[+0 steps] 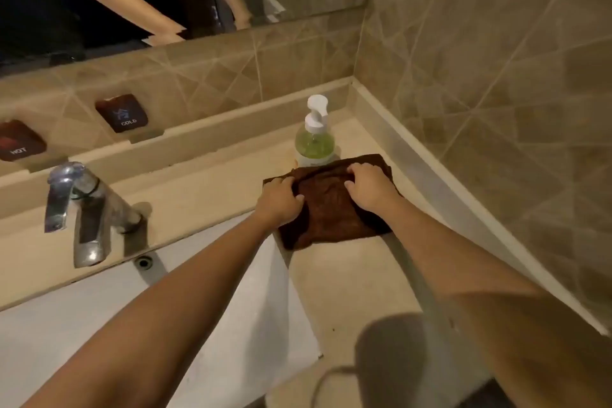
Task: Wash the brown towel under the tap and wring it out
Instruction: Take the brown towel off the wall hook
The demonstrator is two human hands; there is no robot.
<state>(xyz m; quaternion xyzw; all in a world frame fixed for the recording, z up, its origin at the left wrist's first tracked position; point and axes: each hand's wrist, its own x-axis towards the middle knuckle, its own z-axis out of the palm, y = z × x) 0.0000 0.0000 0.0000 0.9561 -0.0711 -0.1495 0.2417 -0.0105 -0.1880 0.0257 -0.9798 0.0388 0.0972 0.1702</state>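
On the counter [344, 278] right of the basin [99, 334], the brown towel [331, 212] lies folded flat, just in front of the soap bottle [314, 142]. I have both hands on it. The left hand [280, 202] curls its fingers over the towel's left edge, and the right hand [371, 187] bunches cloth near the far right corner, so each is grasping towel. My judgement is that the step in hand is the pick-up. To do it well I would gather enough cloth in each fist that nothing trails and lift straight up (the bottle stands close behind and could tip). Then I would carry it left to the tap [82, 209], which stands well apart and shows no water running.
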